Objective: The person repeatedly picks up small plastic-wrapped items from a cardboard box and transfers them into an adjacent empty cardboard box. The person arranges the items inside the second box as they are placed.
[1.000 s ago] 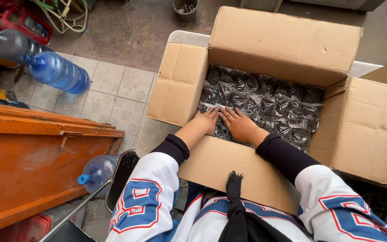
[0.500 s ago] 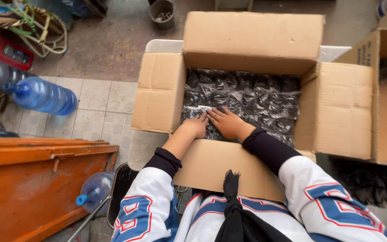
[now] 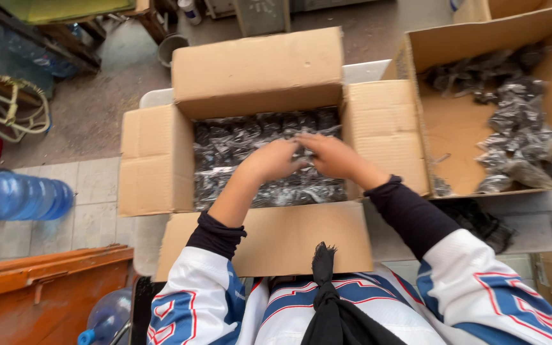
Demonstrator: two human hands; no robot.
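An open cardboard box (image 3: 154, 160) stands in front of me, packed with several small dark plastic packets (image 3: 237, 140). Both my hands are inside it, side by side on top of the packets. My left hand (image 3: 275, 161) rests palm down near the middle, fingers curled over the packets. My right hand (image 3: 331, 154) lies just to its right, fingers reaching left and meeting the left hand. I cannot tell whether either hand has a packet in its grip.
A second open cardboard box (image 3: 455, 121) at the right holds a loose heap of similar packets (image 3: 519, 128). A blue water bottle (image 3: 17, 197) lies on the tiled floor at left, above an orange metal bin (image 3: 46, 297). Another bottle (image 3: 107, 316) sits below.
My view has swung right, so the second box now shows. Both hands have moved up from the box's near edge to the middle of the packets.
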